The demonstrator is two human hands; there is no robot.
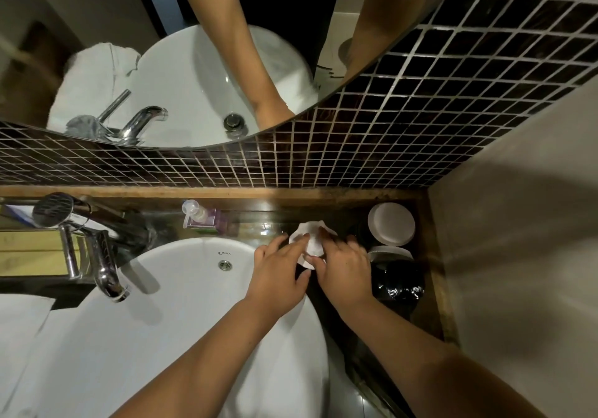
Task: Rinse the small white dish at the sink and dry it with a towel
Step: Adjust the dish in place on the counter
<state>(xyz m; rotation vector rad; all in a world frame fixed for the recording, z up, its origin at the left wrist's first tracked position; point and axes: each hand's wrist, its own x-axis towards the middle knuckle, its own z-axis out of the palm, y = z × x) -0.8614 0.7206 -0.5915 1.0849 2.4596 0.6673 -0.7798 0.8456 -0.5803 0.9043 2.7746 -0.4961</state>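
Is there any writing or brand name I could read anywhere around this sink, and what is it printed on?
"UNAX", as best it reads: on the white basin, just above the overflow hole.
Pump bottle: its label is too blurred to read.
Nothing else legible.

The sink basin (181, 304) lay open and bare at the centre, the widest free room. At nine o'clock the chrome faucet (108, 275) reached over its rim, with a shower head (53, 208) just behind at ten. At twelve a pump bottle (200, 218) stood against the tiled wall (356, 145). The narrow counter strip at two to three o'clock was crowded: a round white lid (391, 223) near the corner, a dark glossy object (399, 283) just below it, the side wall (517, 255) closing that side.
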